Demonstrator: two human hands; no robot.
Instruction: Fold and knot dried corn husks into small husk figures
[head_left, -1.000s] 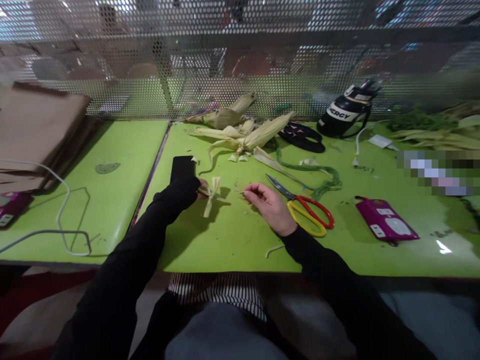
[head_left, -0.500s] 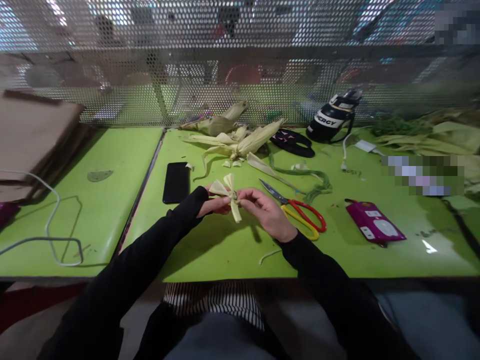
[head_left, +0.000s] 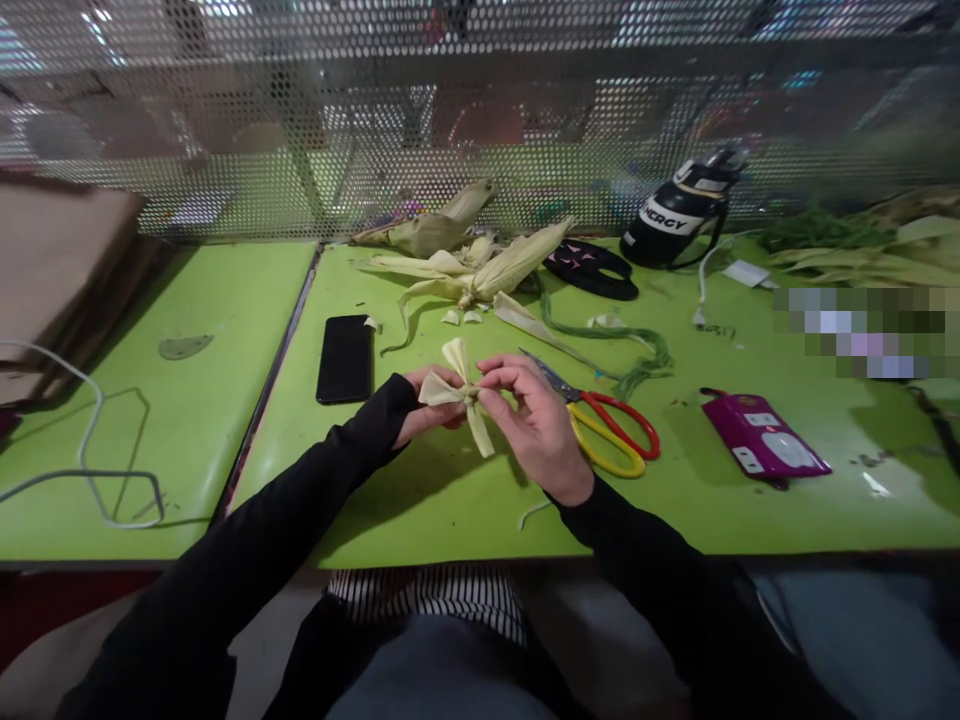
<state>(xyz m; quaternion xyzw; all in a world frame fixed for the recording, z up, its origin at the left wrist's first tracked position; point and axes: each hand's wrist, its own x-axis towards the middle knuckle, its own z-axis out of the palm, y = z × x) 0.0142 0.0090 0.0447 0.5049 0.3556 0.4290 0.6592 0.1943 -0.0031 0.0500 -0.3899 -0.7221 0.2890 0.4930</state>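
Note:
Pale corn husk strips fan out from a knotted middle, held up above the green table. My left hand is closed on the strips from the left, its fingers partly hidden behind them. With thumb and fingertips, my right hand pinches the knotted middle from the right. Just beyond my right hand lie scissors with one red and one yellow handle, their blades partly covered by the hand. A thin pale strip lies near my right wrist.
Husked corn leaves lie at the back beside a black openwork pad and green strands. A phone rests on the left, a purple power strip on the right. A dark bottle stands by the perforated screen.
The husk strips have turned slightly between my hands, and the lower strip swings right. My right fingers have shifted their pinch at the knot. The whole view has shifted a little.

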